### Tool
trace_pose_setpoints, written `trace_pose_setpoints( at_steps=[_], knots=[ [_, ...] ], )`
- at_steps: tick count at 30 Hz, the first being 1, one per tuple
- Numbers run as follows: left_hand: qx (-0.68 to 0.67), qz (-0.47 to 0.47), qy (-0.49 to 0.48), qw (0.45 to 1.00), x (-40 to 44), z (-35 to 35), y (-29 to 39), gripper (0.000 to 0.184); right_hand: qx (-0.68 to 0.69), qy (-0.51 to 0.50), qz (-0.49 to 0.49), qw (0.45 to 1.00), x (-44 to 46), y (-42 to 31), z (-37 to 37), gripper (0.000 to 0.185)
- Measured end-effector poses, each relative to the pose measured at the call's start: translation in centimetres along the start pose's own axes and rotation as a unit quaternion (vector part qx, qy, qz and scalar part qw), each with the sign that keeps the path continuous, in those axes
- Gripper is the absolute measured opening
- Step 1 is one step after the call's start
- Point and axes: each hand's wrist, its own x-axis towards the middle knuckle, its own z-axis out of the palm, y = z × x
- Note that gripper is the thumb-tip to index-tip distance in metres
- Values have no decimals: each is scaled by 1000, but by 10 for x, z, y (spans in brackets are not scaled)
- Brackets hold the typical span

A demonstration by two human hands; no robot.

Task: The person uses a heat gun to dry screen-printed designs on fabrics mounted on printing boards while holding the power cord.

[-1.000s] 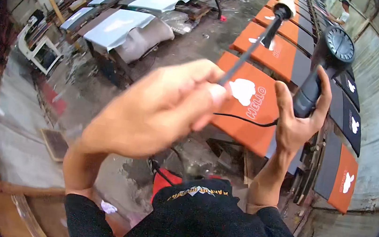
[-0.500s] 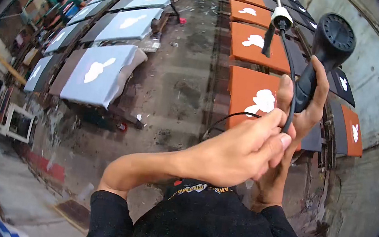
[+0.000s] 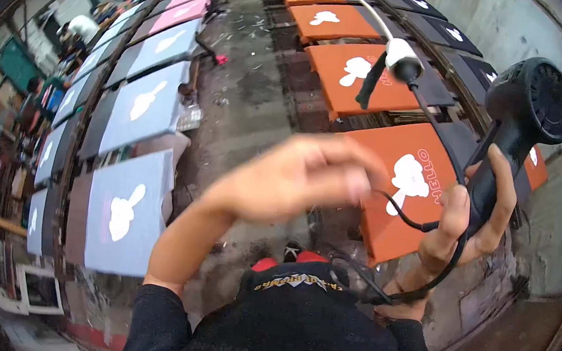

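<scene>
My right hand (image 3: 475, 220) is wrapped round the handle of a black hair dryer (image 3: 529, 108), its round vented end facing up and right. A black cable (image 3: 458, 250) runs from a white connector (image 3: 399, 58) over this hand and down past the wrist. My left hand (image 3: 302, 178) is smeared by motion, its fingers bent beside a thin cord (image 3: 399, 210) that leads to the dryer's base. Whether they grip the cord is unclear. Below lies an orange fabric panel (image 3: 379, 233) with a white figure and the word HELLO.
More orange panels (image 3: 329, 66) and dark panels (image 3: 445, 36) stretch away on the right. Blue-grey panels (image 3: 104, 189) and pink panels (image 3: 183, 13) line the left side of a floor aisle (image 3: 238, 93). People (image 3: 82, 26) are at the far left. A grey wall (image 3: 523, 30) stands right.
My left hand has moved left, away from my right hand and the cable it held. That cable now hangs over my right hand. The dryer has shifted right and down, and the view has turned.
</scene>
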Motion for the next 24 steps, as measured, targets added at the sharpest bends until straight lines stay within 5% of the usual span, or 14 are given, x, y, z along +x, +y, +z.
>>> trace_pose_setpoints(
  at_steps=[4, 6, 8, 12, 14, 16, 17, 18, 20, 21, 24],
  knots=[
    [-171, 25, 174, 969, 83, -122, -57, 47, -32, -23, 43, 998, -9, -28, 5, 55],
    [-157, -16, 219, 963, 136, -164, -70, 71, -74, -27, 46, 996, -14, -36, 9, 55],
    [-136, -31, 224, 965, 189, -196, -80, 92, -115, -25, 59, 991, -23, -48, 13, 55],
    [-215, -20, 111, 970, 296, -260, -89, 97, -174, -5, 52, 983, -43, -62, 30, 55],
    [-355, -37, 44, 933, 326, -281, -82, 80, -199, 12, 64, 978, -52, -72, 48, 53],
    [-347, -32, 44, 936, 378, -338, -95, 69, -230, 32, 74, 970, -55, -81, 70, 52],
    [-487, -74, -131, 860, 409, -393, -111, 64, -250, 40, 80, 964, -57, -85, 81, 52],
    [-540, -93, -141, 825, 418, -422, -112, 58, -270, 47, 86, 958, -60, -89, 91, 52],
    [-441, -6, -63, 895, 432, -481, -120, 43, -337, 10, 83, 938, -61, -87, 98, 52],
    [-497, -25, 20, 867, 427, -490, -106, 35, -375, -14, 85, 923, -61, -87, 101, 53],
    [-453, 7, 20, 891, 440, -585, -98, 17, -460, -84, 103, 878, -61, -75, 105, 58]
  ],
)
